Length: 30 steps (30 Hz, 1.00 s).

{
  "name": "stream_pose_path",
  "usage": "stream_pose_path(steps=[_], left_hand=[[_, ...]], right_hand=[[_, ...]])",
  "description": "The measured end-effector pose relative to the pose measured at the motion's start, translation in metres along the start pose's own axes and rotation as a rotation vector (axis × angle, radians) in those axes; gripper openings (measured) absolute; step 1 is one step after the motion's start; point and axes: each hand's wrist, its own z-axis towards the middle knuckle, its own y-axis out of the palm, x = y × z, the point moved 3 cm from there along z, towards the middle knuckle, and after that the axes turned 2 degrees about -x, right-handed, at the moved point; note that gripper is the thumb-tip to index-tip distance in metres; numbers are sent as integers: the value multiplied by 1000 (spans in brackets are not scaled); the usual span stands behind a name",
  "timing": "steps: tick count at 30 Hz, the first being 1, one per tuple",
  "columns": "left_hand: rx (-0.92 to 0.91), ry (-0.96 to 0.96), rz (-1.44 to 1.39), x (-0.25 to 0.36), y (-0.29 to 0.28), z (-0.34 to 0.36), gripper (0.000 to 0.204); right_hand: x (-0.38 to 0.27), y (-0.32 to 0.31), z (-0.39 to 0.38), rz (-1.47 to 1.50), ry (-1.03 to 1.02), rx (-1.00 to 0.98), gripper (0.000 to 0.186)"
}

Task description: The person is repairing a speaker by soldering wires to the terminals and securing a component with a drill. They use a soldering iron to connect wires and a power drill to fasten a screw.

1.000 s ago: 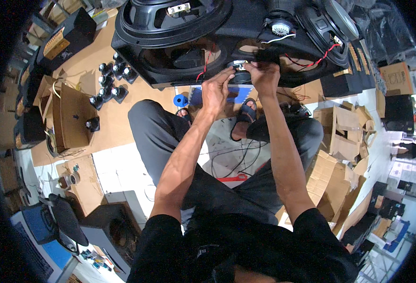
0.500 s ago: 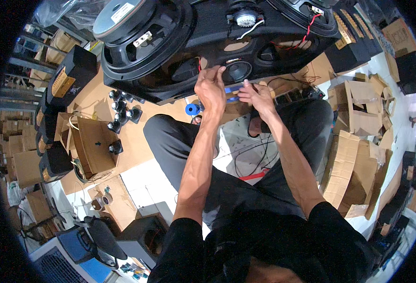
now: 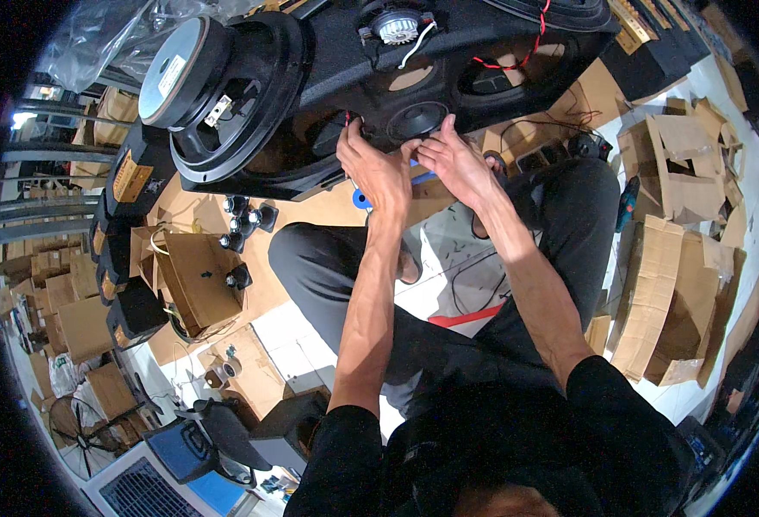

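A big black speaker cabinet (image 3: 332,82) lies in front of my lap with its cutouts toward me. My left hand (image 3: 374,170) is at the cabinet's near side, its fingers bent against a cutout where a short red wire (image 3: 348,116) shows at the fingertips. What those fingers grip is hidden. Close beside it, my right hand (image 3: 459,164) has its thumb raised and its fingers stretched left, meeting the left thumb. A small round driver (image 3: 418,121) sits just beyond both hands. On the cabinet's left end rests a large woofer (image 3: 216,108), magnet up.
Small black drivers (image 3: 242,224) stand left on cardboard, by an open carton (image 3: 194,280). Torn cardboard (image 3: 655,293) lies to the right. A blue roll (image 3: 360,199) is below my left hand; a red strip (image 3: 470,316) lies between my legs.
My left fingers have gone from bunched together to reaching at the cutout with the red wire. My right hand has moved left against the left one. The view has shifted.
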Motion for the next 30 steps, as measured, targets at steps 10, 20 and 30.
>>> stream_pose_path(steps=[10,20,30], left_hand=[[-127,161,393,-17,5,11,70],[-116,175,259,-37,15,13,57],[-67,284,335,-36,13,11,61]], right_hand=[[6,-19,14,-49,-12,-111,90],[4,-17,16,-45,-4,-131,93],[-35,-41,-10,-1508,-663,564,75]])
